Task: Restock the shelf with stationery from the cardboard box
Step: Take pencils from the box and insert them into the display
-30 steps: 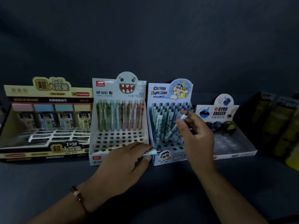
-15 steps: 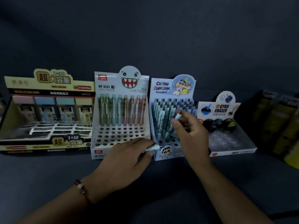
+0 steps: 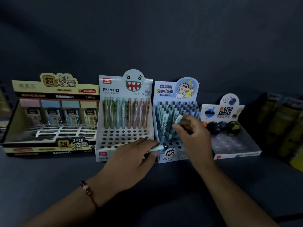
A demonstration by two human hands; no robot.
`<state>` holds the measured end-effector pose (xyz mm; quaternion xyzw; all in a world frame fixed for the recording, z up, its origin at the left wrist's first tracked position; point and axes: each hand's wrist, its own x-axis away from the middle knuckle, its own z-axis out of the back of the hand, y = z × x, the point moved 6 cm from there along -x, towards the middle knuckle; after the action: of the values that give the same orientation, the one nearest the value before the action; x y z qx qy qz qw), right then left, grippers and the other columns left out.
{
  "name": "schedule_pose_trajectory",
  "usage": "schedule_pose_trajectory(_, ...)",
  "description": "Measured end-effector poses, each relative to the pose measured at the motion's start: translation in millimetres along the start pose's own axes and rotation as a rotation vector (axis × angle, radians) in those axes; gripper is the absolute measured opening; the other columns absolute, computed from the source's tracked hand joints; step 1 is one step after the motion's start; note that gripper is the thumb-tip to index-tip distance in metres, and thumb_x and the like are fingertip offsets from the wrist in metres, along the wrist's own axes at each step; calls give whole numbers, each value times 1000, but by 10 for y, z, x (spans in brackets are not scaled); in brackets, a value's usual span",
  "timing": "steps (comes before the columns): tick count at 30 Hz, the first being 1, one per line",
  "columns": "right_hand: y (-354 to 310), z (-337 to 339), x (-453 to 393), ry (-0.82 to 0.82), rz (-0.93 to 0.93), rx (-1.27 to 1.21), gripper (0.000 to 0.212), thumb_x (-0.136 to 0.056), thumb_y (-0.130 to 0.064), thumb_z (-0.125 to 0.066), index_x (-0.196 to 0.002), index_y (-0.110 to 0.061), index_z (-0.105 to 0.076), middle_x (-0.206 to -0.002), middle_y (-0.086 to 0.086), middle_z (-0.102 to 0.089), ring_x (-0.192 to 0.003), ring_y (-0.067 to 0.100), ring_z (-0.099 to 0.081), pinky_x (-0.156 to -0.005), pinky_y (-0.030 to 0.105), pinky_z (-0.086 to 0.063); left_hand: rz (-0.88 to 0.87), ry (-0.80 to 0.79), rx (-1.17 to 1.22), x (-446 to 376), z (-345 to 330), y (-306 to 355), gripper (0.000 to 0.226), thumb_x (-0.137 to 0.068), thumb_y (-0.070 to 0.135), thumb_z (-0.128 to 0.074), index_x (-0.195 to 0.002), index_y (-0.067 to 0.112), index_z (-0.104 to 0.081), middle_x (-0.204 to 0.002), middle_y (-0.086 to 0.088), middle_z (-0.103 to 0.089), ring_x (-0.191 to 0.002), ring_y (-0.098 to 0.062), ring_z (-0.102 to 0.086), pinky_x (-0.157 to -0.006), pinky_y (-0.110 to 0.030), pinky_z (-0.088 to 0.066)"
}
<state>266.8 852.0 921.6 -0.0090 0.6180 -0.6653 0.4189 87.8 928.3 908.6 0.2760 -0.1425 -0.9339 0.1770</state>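
On a dim, dark shelf, four display boxes stood in a row, their fine print mostly too murky to read. The right hand pinched a pale blue mechanical pencil by its barrel, tilted over the Crayon Shin-chan box, among the upright pencils already filling its far rows; its lower tip was hidden behind the fingers. The left hand, a beaded bracelet at the wrist, gripped a bundle of pencils, of which only the pale ends showed past the knuckles, just at that box's near left corner; their number could not be made out. The left hand also covered the near right corner of the monster-face pencil box, where one far row of coloured pencils stood above vacant holes. Far left sat the lead-refill box; to the right, the Gyro Eraser box held dark round erasers. Yellowish packages at the right edge were cut off and blurred.
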Motion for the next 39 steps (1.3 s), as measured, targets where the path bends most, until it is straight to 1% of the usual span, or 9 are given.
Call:
schedule_pose_trajectory(13, 10, -83, -43, -58, -9, 108, 32, -92, -30, -67, -123, -22, -63, -103, -15, -67, -98, -3, -62, -84, 22, -51, -22, -24, 13, -9, 4, 65, 34, -101, 40, -46, -133, 35, -53, -116, 18, -61, -77, 23, -44, -66, -2, -32)
schedule_pose_trajectory(18, 57, -143, -37, -96, -32, 178, 27, -93, -28, -67, -119, -21, -64, -101, -12, -67, -94, -3, -61, -82, 22, -51, 4, -22, 40, 19, 60, 1, 30, -100, 40, -47, -129, 37, -54, -107, 23, -59, -76, 13, -50, -65, -6, -34)
schedule_pose_trajectory(21, 84, -132, -25, -99, -46, 175, 27, -93, -29, -66, -118, -22, -65, -102, -12, -68, -95, 0, -62, -82, 21, -50, 11, -4, 59, 20, 70, -12, 31, -100, 39, -49, -130, 36, -55, -113, 20, -63, -83, 9, -53, -71, -7, -38)
schedule_pose_trajectory(26, 32, -69, 25, -56, -32, 150, 26, -93, -32, -64, -119, -32, -60, -101, -18, -65, -90, -4, -61, -75, 18, -51, 36, 5, 115, 12, 113, -36, 33, -100, 43, -46, -132, 38, -55, -114, 19, -63, -98, 0, -58, -85, -28, -49)
schedule_pose_trajectory(29, -77, -6, 58, -35, 28, 68, 15, -94, -32, -63, -108, -35, -63, -93, -17, -65, -86, -2, -62, -71, 20, -51, 41, 36, 147, 1, 144, -60, 34, -99, 45, -47, -132, 40, -55, -110, 23, -60, -101, 3, -55, -84, -19, -45)
schedule_pose_trajectory(31, -142, -23, 87, -97, 62, 13, 7, -94, -29, -62, -96, -32, -68, -85, -11, -67, -80, 5, -63, -71, 28, -54, 54, 62, 178, -6, 166, -75, 37, -97, 46, -48, -133, 41, -56, -105, 27, -57, -102, 5, -53, -81, -10, -41)
schedule_pose_trajectory(33, -187, -106, 138, -224, 55, -35, 13, -95, -27, -61, -87, -29, -71, -78, -3, -67, -75, 12, -64, -69, 33, -54, 54, 75, 203, -18, 172, -81, 35, -96, 46, -51, -131, 44, -56, -98, 27, -53, -96, 3, -55, -75, -8, -39)
schedule_pose_trajectory(36, -241, -228, 211, -406, 39, -73, 24, -97, -22, -60, -81, -35, -71, -74, -5, -68, -70, 9, -64, -64, 23, -49, 57, 77, 212, -29, 172, -88, 35, -96, 43, -54, -130, 47, -54, -99, 26, -51, -93, 0, -56, -72, -9, -39)
schedule_pose_trajectory(39, -267, -252, 233, -473, -9, -155, 26, -96, -13, -60, -84, -31, -75, -76, 0, -71, -70, 10, -66, -62, 20, -49, 52, 68, 195, -28, 156, -93, 39, -96, 41, -55, -134, 46, -52, -100, 28, -51, -93, 2, -55, -72, -7, -38)
